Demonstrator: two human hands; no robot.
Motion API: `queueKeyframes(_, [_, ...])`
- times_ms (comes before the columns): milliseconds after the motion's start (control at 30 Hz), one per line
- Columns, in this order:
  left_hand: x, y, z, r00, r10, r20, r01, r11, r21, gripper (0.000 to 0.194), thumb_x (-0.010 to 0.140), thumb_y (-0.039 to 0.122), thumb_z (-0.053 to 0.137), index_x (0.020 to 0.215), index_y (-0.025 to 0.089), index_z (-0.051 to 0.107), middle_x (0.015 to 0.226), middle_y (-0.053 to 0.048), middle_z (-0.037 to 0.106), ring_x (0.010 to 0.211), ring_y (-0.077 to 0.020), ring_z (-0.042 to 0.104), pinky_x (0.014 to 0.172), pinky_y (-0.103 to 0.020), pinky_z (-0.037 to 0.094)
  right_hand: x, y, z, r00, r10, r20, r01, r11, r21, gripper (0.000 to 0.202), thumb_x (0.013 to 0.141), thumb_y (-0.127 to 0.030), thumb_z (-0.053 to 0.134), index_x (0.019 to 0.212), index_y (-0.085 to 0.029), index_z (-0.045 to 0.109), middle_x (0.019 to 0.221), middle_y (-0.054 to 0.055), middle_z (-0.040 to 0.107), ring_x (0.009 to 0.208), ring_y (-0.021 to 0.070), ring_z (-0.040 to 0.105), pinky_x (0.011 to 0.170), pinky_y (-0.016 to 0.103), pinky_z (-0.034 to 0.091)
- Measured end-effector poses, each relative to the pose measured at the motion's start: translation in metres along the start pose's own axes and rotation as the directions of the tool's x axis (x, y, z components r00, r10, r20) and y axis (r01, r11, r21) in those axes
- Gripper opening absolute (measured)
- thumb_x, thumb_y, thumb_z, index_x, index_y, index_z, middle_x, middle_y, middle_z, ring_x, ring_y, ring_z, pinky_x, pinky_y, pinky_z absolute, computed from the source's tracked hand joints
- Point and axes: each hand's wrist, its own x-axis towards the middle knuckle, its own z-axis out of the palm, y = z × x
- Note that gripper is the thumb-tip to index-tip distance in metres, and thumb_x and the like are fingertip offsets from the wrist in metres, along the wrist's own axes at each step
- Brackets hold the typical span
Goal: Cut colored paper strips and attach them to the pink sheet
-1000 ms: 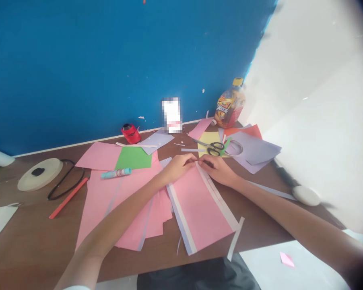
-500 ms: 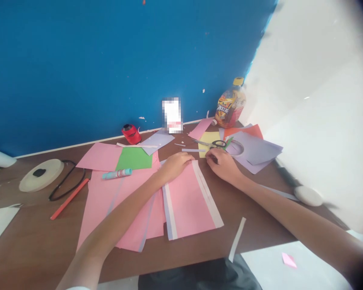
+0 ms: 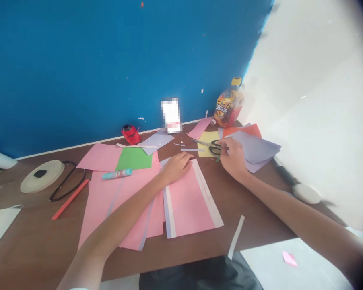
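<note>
while the left hand point(image 3: 177, 167) rests unclenched on pink paper point(image 3: 193, 205), the right hand point(image 3: 233, 158) is by the scissors point(image 3: 208, 143) — grip unclear.

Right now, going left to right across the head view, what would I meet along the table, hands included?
Round cream disc → teal tube → left hand → scissors → right hand → white rounded object.

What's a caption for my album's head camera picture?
Left hand on white-edged pink paper, right hand beside the scissors.
</note>
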Motion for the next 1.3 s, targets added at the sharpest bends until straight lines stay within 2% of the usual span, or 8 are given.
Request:
queueKeyframes(167, [0.002,0.003,-0.005,1.0,-0.015,0.02,0.016,0.998,-0.064,0.025,0.094,0.031,0.04,0.098,0.021,0.063,0.097,-0.007,0.067,0.092,-0.0239,0.059,0.081,-0.037,0.043,0.006,0.001,-0.013,0.969,0.05,-0.242,-0.038,0.998,0.055,0.028,0.081,-0.007,0.038,0.095,-0.022,0.057,0.091,0.009,0.06,0.084,0.0234,0.058,0.077,0.038,0.048])
queueKeyframes(233, [0.002,0.004,-0.006,0.999,-0.012,0.03,0.014,0.998,-0.066,0.024,0.094,0.031,0.041,0.097,0.021,0.063,0.096,-0.006,0.067,0.092,-0.0229,0.059,0.081,-0.036,0.042,0.006,0.001,-0.012,0.976,0.0,-0.219,0.013,0.998,0.059,0.025,0.083,-0.009,0.04,0.094,-0.023,0.057,0.09,0.008,0.062,0.083,0.0234,0.059,0.076,0.038,0.049])
queueKeyframes(333, [0.003,0.004,-0.007,0.998,-0.018,0.058,0.024,0.995,-0.1,0.024,0.093,0.031,0.042,0.098,0.022,0.065,0.097,-0.004,0.068,0.092,-0.0208,0.059,0.081,-0.033,0.042,0.002,-0.004,-0.006,0.974,-0.214,-0.073,0.219,0.972,0.083,0.021,0.085,-0.01,0.044,0.092,-0.023,0.059,0.086,0.006,0.067,0.08,0.0224,0.062,0.077,0.038,0.05])
queueKeyframes(467, [0.006,0.003,-0.012,0.988,-0.053,0.142,0.08,0.978,-0.192,0.027,0.093,0.036,0.044,0.098,0.021,0.066,0.094,-0.002,0.068,0.087,-0.0183,0.058,0.077,-0.029,0.041,-0.008,-0.018,0.001,0.806,-0.558,0.198,0.523,0.828,0.202,0.031,0.088,-0.01,0.049,0.115,-0.023,0.058,0.094,0.005,0.071,0.086,0.0212,0.064,0.076,0.036,0.052])
queueKeyframes(600, [0.008,0.0,-0.021,0.955,-0.075,0.287,0.164,0.939,-0.303,0.034,0.093,0.046,0.041,0.096,0.019,0.062,0.091,-0.001,0.064,0.077,-0.0146,0.054,0.068,-0.026,0.039,-0.012,-0.027,0.001,0.702,-0.643,0.307,0.595,0.766,0.245,0.042,0.093,-0.016,0.05,0.134,-0.025,0.048,0.097,0.005,0.072,0.089,0.0212,0.065,0.074,0.035,0.052])
queueKeyframes(867, [0.009,0.001,-0.033,0.919,-0.018,0.395,0.132,0.955,-0.264,0.035,0.096,0.048,0.036,0.091,0.02,0.058,0.087,0.0,0.059,0.099,-0.0182,0.051,0.099,-0.036,0.033,-0.013,-0.026,0.005,0.679,-0.661,0.319,0.632,0.748,0.205,0.041,0.096,-0.019,0.049,0.136,-0.023,0.047,0.092,0.005,0.07,0.082,0.0194,0.063,0.073,0.033,0.051])
queueKeyframes(1000, [0.009,-0.001,-0.027,0.928,-0.027,0.372,0.137,0.952,-0.272,0.035,0.095,0.046,0.037,0.097,0.022,0.061,0.094,0.0,0.063,0.1,-0.0189,0.053,0.103,-0.038,0.031,-0.013,-0.026,0.005,0.681,-0.649,0.34,0.618,0.758,0.209,0.045,0.096,-0.018,0.047,0.14,-0.024,0.043,0.097,0.007,0.069,0.087,0.0206,0.063,0.077,0.035,0.052])
queueKeyframes(1300, [0.008,0.004,-0.014,0.96,-0.088,0.267,0.136,0.977,-0.167,0.029,0.093,0.034,0.037,0.095,0.024,0.064,0.088,0.0,0.065,0.094,-0.0197,0.055,0.106,-0.044,0.028,-0.016,-0.022,0.005,0.746,-0.476,0.465,0.365,0.877,0.312,0.049,0.096,-0.017,0.045,0.143,-0.03,0.04,0.111,0.007,0.067,0.096,0.0199,0.065,0.084,0.035,0.054])
